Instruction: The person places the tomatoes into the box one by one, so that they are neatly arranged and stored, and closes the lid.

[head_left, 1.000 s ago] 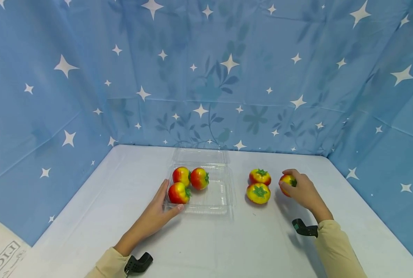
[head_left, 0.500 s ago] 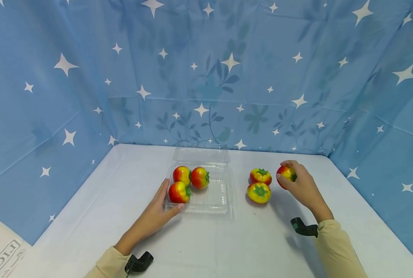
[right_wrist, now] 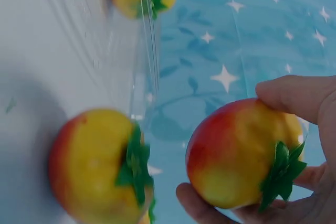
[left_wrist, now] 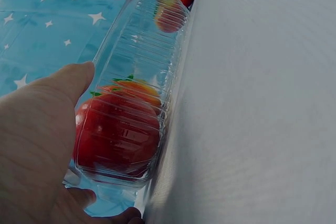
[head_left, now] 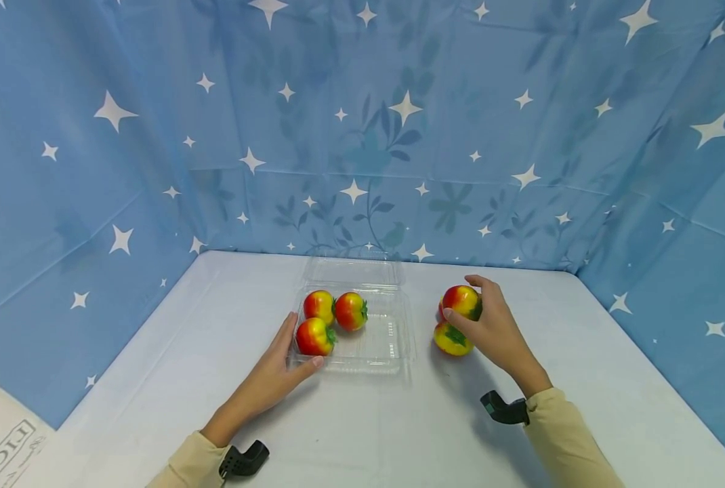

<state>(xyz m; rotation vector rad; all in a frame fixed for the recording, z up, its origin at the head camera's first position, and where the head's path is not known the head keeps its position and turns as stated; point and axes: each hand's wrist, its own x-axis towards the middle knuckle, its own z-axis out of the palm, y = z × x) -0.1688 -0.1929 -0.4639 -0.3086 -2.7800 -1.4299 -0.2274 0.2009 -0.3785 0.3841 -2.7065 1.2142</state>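
Currently right grip (head_left: 495, 332) partly closed, my thumb and fingers pinching red-yellow fruit (head_left: 460, 300) raised above bench (head_left: 362, 434), right of clear container (head_left: 371, 347). Loose fruit (head_left: 450, 340) sits on bench near held one, gap between them in right wrist view. My left grip (head_left: 270, 379) spread wide, fingers at container's left side, thumb at near side. Three fruits (head_left: 314, 337) inside, toward left; lid (head_left: 353, 272) folded back.

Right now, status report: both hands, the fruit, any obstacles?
Right hand holds red-yellow fruit above table. Left hand against clear container, lid open, three fruits inside. Possible snag: loose fruit close by.
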